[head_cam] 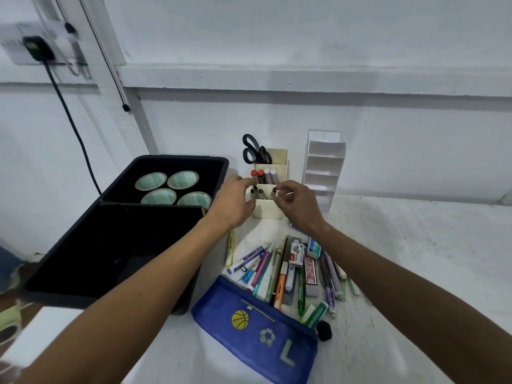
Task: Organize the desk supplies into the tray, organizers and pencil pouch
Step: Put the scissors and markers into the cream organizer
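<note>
The blue pencil pouch (255,325) lies at the desk's near edge, loose pens (277,270) heaped just beyond. Both hands work at the cream tiered organizer (270,209) by the back wall: the right hand (296,205) pinches a dark-capped marker (274,192) into its front slot, while the left hand (235,200) curls at that rim, apparently steadying it.

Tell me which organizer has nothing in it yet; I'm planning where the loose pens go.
The tall white organizer by the wall: its shelves look bare. The cream organizer beside it holds scissors and markers.
</note>
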Demonstrator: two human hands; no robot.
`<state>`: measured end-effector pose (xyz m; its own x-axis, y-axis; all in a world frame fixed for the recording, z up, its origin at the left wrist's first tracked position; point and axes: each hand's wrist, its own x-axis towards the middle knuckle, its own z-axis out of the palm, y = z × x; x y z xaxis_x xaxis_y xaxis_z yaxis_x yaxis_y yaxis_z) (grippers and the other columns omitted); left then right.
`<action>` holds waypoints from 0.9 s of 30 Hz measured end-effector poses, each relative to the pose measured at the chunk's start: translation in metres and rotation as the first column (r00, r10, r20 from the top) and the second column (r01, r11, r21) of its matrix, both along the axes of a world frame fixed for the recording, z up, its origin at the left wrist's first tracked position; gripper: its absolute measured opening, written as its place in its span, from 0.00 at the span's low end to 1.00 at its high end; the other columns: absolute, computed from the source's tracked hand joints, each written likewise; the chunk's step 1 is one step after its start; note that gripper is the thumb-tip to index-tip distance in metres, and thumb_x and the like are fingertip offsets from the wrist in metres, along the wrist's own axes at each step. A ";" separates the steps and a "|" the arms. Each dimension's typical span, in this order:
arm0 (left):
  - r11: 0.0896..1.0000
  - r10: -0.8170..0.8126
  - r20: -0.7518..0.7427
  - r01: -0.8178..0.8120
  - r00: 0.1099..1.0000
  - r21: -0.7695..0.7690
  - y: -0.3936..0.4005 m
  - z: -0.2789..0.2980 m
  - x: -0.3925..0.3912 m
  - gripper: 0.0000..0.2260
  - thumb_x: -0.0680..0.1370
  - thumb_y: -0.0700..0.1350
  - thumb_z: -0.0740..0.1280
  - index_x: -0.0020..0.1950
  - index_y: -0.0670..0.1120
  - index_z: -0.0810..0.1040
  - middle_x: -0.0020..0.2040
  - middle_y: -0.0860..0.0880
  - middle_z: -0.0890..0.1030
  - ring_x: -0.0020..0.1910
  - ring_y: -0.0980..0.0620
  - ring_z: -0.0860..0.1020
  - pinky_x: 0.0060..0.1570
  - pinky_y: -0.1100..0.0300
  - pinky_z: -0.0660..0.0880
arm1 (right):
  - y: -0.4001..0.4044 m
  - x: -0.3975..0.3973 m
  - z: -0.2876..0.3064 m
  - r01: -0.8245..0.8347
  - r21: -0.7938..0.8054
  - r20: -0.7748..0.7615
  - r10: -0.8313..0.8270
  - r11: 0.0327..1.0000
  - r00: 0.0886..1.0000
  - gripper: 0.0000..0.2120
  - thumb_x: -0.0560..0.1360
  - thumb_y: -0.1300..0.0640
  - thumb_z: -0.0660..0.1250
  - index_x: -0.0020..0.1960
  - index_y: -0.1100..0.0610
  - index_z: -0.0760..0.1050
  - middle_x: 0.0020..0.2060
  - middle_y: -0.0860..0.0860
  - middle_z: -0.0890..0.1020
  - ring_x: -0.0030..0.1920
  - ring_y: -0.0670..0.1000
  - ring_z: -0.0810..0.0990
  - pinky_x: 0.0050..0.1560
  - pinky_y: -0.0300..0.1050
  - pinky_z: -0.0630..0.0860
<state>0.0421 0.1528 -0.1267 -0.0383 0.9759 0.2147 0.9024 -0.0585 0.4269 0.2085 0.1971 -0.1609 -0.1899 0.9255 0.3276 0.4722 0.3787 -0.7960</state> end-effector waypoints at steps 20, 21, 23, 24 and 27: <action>0.891 0.065 -0.227 -0.159 0.972 -0.424 -0.047 -0.027 0.007 0.15 0.78 0.38 0.65 0.65 0.41 0.73 0.60 0.41 0.77 0.55 0.44 0.80 0.53 0.54 0.78 | -0.035 -0.029 -0.028 -0.515 -0.288 0.589 0.574 0.807 0.569 0.14 0.72 0.57 0.72 0.57 0.57 0.80 0.54 0.51 0.82 0.48 0.47 0.77 0.51 0.39 0.73; 0.880 0.057 -0.243 -0.164 0.968 -0.445 -0.046 -0.028 0.010 0.15 0.78 0.38 0.66 0.65 0.40 0.73 0.61 0.41 0.77 0.56 0.43 0.79 0.54 0.54 0.78 | -0.035 -0.032 -0.030 -0.518 -0.311 0.606 0.586 0.797 0.537 0.14 0.72 0.57 0.72 0.57 0.57 0.80 0.53 0.51 0.83 0.48 0.48 0.78 0.54 0.43 0.76; 0.863 0.033 -0.275 -0.166 0.961 -0.476 -0.046 -0.031 0.012 0.15 0.78 0.39 0.66 0.64 0.39 0.72 0.61 0.41 0.77 0.59 0.43 0.78 0.55 0.55 0.76 | -0.035 -0.036 -0.035 -0.505 -0.335 0.637 0.587 0.795 0.501 0.12 0.72 0.57 0.71 0.55 0.56 0.81 0.51 0.53 0.83 0.48 0.50 0.80 0.54 0.46 0.77; 0.849 0.027 -0.277 -0.168 0.961 -0.501 -0.047 -0.034 0.011 0.16 0.78 0.39 0.67 0.64 0.38 0.72 0.62 0.41 0.76 0.60 0.43 0.77 0.56 0.55 0.75 | -0.033 -0.036 -0.037 -0.501 -0.334 0.645 0.581 0.798 0.496 0.12 0.72 0.58 0.71 0.55 0.56 0.81 0.51 0.53 0.83 0.49 0.52 0.80 0.53 0.46 0.77; 0.826 0.019 -0.294 -0.181 0.955 -0.534 -0.053 -0.040 0.005 0.13 0.79 0.38 0.63 0.63 0.36 0.74 0.61 0.39 0.77 0.60 0.42 0.77 0.56 0.55 0.74 | -0.030 -0.032 -0.038 -0.496 -0.315 0.660 0.563 0.809 0.497 0.12 0.71 0.59 0.72 0.55 0.57 0.81 0.52 0.55 0.82 0.53 0.54 0.79 0.53 0.43 0.74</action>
<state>0.0476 0.1002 -0.1672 -0.1634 0.9264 -0.3392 0.9722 0.2096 0.1041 0.1762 0.1669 -0.1987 -0.7870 0.5857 -0.1938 0.6133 0.7081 -0.3500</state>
